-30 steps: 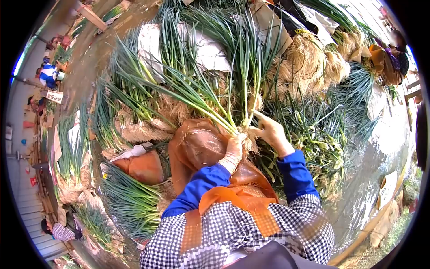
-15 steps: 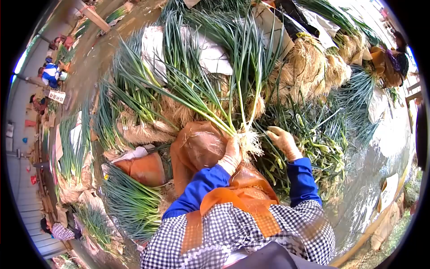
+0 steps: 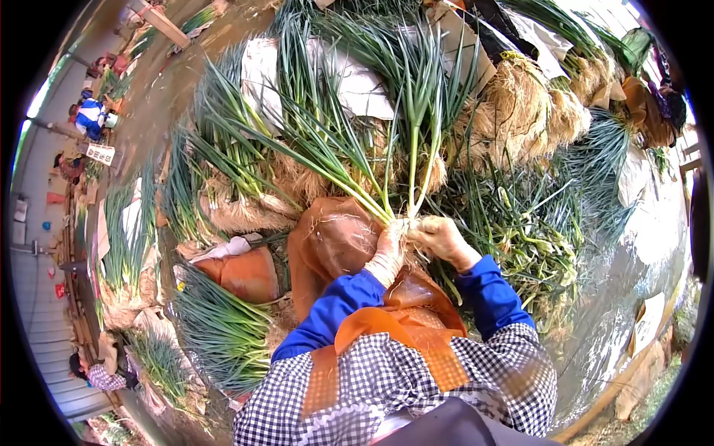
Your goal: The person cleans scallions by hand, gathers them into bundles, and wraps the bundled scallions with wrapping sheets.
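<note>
My left hand (image 3: 387,250) is wrapped round the base of a few green onions (image 3: 414,149), just above their pale roots. Their long leaves fan out up and to the left. Beside it, my right hand (image 3: 439,239) has its fingers pinched at the same stem bases, and the two hands nearly touch. Both are over my lap, in front of the orange-brown apron (image 3: 338,234). What exactly the right fingertips grip is too small to tell. The roots are partly hidden between the hands.
Root-tied onion bundles (image 3: 513,111) lie beyond my hands. Loose leaves and trimmings (image 3: 528,238) are piled at the right. Another onion heap (image 3: 223,327) and an orange container (image 3: 245,273) are at the left. Other people (image 3: 91,117) work at the far left, and one at the upper right.
Half a second ago my right hand was apart from the onions, with its fingers loose. It has moved left to the stem bases and closed there. My left hand has kept its hold.
</note>
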`<action>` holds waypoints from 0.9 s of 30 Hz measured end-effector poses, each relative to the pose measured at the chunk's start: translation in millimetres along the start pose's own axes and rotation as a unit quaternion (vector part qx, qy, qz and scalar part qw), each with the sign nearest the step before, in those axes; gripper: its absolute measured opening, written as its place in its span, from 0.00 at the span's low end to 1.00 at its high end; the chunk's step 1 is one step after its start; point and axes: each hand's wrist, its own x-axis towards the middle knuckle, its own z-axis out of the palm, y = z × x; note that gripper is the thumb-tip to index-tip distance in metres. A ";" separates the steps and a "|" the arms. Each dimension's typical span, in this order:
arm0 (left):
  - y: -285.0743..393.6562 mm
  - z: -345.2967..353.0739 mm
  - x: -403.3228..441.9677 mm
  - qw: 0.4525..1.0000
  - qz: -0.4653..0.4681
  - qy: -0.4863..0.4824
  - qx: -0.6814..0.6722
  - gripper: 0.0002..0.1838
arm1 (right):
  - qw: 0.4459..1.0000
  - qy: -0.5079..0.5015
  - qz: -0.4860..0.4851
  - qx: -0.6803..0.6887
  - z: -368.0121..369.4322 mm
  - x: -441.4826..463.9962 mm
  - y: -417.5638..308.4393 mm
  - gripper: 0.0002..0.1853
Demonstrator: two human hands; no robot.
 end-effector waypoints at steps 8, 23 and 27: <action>12.0 4.5 -1.5 0.892 -0.183 -0.292 -0.292 0.12 | 0.978 0.076 0.008 -0.192 -31.4 10.0 71.9 0.30; 17.9 5.1 -1.1 0.986 -0.155 -0.033 -0.060 0.14 | 0.987 0.026 0.006 -0.157 -27.2 -25.4 66.4 0.19; 14.5 -17.4 15.0 0.968 -0.206 -0.143 -0.006 0.10 | 0.898 0.089 0.125 0.411 15.6 22.3 15.7 0.12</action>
